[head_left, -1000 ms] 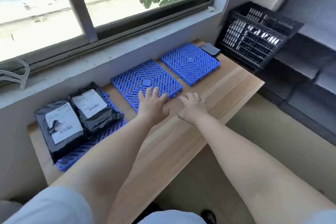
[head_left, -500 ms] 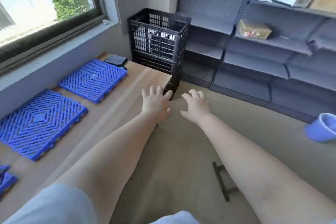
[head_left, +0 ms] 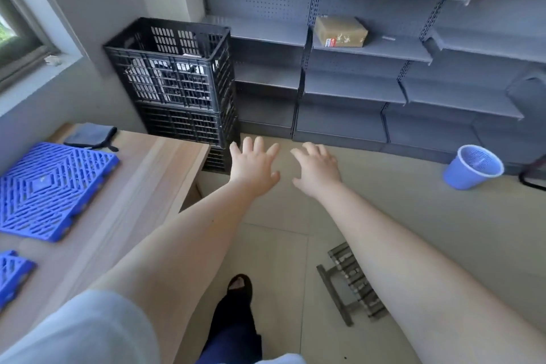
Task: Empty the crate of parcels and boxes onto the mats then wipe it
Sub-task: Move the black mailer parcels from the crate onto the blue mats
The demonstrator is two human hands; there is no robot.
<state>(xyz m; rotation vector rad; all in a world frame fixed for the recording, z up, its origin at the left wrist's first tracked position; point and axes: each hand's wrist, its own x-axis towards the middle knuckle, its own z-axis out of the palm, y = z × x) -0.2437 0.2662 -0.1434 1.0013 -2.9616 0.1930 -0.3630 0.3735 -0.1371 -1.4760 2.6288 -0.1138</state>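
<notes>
A black slatted crate (head_left: 174,68) stands on top of other black crates in the corner past the table's end; pale parcels show through its slats. My left hand (head_left: 254,168) and my right hand (head_left: 317,170) stretch forward side by side over the floor, fingers spread, holding nothing, a short way in front of the crates. A blue mat (head_left: 50,186) lies on the wooden table (head_left: 147,186), with a corner of a second mat (head_left: 11,272) at the left edge. A dark grey cloth (head_left: 91,136) lies at the table's far end.
Grey shelving (head_left: 354,89) lines the far wall, with a brown box (head_left: 339,31) and cartons higher up. A blue bin (head_left: 472,167) lies tipped on the floor at the right. A metal rack (head_left: 351,284) lies on the floor. My foot (head_left: 237,289) is below.
The view has swung right from the table toward the crate stack. Both hands, still open, have left the tabletop and now reach out over the floor nearer the crates.
</notes>
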